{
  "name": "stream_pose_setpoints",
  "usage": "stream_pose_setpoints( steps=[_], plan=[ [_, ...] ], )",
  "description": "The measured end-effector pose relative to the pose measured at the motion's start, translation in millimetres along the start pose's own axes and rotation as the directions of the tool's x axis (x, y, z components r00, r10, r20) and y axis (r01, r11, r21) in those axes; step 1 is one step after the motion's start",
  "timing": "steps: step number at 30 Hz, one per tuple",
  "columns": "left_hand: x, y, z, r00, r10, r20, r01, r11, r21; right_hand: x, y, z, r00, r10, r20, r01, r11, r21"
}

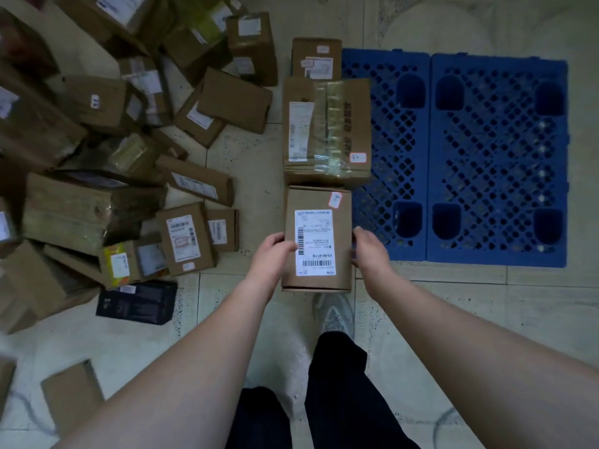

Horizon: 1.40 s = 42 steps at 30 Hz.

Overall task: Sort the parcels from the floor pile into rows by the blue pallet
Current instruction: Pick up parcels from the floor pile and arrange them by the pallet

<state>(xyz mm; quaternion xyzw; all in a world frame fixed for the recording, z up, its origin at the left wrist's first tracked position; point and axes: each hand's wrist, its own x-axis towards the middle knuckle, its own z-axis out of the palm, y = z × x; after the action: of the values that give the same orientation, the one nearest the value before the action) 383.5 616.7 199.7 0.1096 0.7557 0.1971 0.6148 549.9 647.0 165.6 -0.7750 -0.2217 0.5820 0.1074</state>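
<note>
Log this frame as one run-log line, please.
phase: placing | left hand + right hand: grip parcel sides | row: third beside blue pallet | pile: unsorted

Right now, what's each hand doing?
Left hand: closed on the left side of the box.
Right hand: closed on the right side of the same box.

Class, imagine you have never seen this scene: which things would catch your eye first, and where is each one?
The bright blue pallet on the right stands out most against the pale floor. In the centre, both hands, the left hand and the right hand, grip a labelled parcel at the near end of a row of boxes beside the pallet. A jumbled pile of parcels fills the left.
</note>
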Motion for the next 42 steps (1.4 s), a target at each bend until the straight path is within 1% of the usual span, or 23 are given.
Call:
stream_pose_setpoints(
  steps=[3,5,7,9,11,13,16,18,21,24,26,29,30,31,34,35,37,39,40,42],
  plan=[
    [12.2,6.0,6.4,1.0,-0.007,0.002,0.007,0.999,0.035,9.1,-7.2,0.6,1.0,-0.006,0.027,0.006,1.0,0.003],
    [21.7,10.1,9.2,1.0,-0.006,0.012,0.005,0.996,0.085,15.9,-12.0,2.9,0.999,0.006,0.045,-0.003,0.998,-0.062],
    [27.0,14.2,10.8,0.999,-0.019,0.03,0.014,0.985,0.169,20.9,-16.9,5.6,0.998,0.037,0.058,-0.028,0.99,-0.141],
    [25.4,20.3,11.5,0.998,-0.019,0.056,0.005,0.971,0.238,12.9,-32.4,7.1,0.998,0.025,0.061,-0.013,0.981,-0.194],
    [16.3,27.4,5.7,0.999,-0.028,0.047,0.014,0.961,0.276,0.1,-50.4,6.1,0.998,-0.048,0.032,0.055,0.963,-0.265],
    [4.2,34.7,-11.8,0.999,-0.038,0.001,0.036,0.951,0.306,-14.6,-68.4,7.4,0.988,-0.151,-0.001,0.143,0.935,-0.324],
    [-12.7,39.2,-53.3,0.995,-0.072,-0.069,0.09,0.948,0.304,-50.2,-109.7,25.2,0.959,-0.282,0.036,0.274,0.886,-0.373],
    [-19.1,37.7,-85.6,0.99,-0.095,-0.104,0.12,0.956,0.267,-64.1,-140.1,54.1,0.932,-0.352,0.089,0.356,0.839,-0.412],
    [-17.3,20.1,-136.3,0.979,-0.149,-0.139,0.178,0.956,0.231,-80.2,-175.3,118.8,0.89,-0.42,0.179,0.454,0.769,-0.451],
    [-1.9,-15.8,-191.8,0.966,-0.199,-0.166,0.23,0.954,0.194,-92.4,-180.1,198.0,0.832,-0.474,0.29,0.555,0.692,-0.461],
    [11.5,-42.7,-228.0,0.949,-0.265,-0.169,0.294,0.938,0.182,-96.1,-170.6,248.3,0.792,-0.489,0.365,0.61,0.656,-0.446],
    [35.5,-91.9,-280.3,0.921,-0.322,-0.219,0.357,0.922,0.149,-95.8,-139.0,327.2,0.748,-0.46,0.478,0.663,0.556,-0.502],
    [42.2,-106.5,-295.9,0.911,-0.333,-0.242,0.37,0.92,0.127,-94.9,-125.4,352.3,0.746,-0.434,0.506,0.666,0.519,-0.536],
    [50.3,-121.9,-310.2,0.906,-0.34,-0.252,0.377,0.919,0.114,-92.2,-111.1,375.3,0.752,-0.401,0.523,0.659,0.484,-0.575],
    [74.7,-157.1,-344.7,0.897,-0.327,-0.297,0.36,0.931,0.064,-78.3,-66.2,433.2,0.806,-0.259,0.532,0.591,0.385,-0.709],
    [83.1,-165.6,-352.8,0.89,-0.325,-0.319,0.358,0.933,0.048,-72.9,-52.0,449.2,0.81,-0.221,0.543,0.586,0.346,-0.733],
    [102.3,-176.8,-361.9,0.888,-0.277,-0.366,0.327,0.942,0.079,-60.8,-30.0,474.7,0.791,-0.194,0.58,0.612,0.28,-0.74],
    [124.2,-183.0,-361.0,0.901,-0.175,-0.396,0.26,0.95,0.172,-44.9,-14.4,494.7,0.775,-0.182,0.605,0.631,0.229,-0.741],
    [134.3,-183.0,-358.2,0.912,-0.114,-0.394,0.22,0.947,0.233,-37.5,-8.8,503.0,0.781,-0.158,0.604,0.624,0.219,-0.75],
    [151.7,-181.7,-350.1,0.929,-0.021,-0.369,0.158,0.926,0.343,-22.3,1.9,514.3,0.804,-0.099,0.587,0.59,0.257,-0.765]
  ],
)
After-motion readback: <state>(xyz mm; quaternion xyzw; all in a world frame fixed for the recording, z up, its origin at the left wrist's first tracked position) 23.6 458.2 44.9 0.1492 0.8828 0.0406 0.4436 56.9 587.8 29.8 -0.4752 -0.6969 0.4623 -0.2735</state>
